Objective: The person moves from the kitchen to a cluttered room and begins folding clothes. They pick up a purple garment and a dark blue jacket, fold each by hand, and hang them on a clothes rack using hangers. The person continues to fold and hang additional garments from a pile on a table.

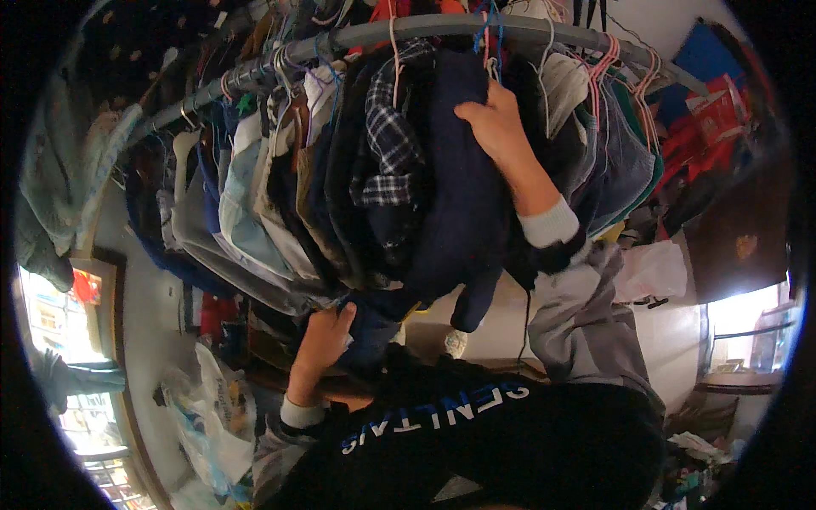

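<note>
Navy garment (pixel 466 191) hangs under grey rail (pixel 365 36), next to plaid shirt (pixel 393 140). R hand (pixel 497 123) pinches it nr top; L hand (pixel 321 344) grips dk blue cloth (pixel 367 330) lower down, can't tell if same pc.

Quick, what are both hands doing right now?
Left hand: closed, holding dark blue cloth low down.
Right hand: closed, holding the navy garment near its top, just below the rail.
</note>
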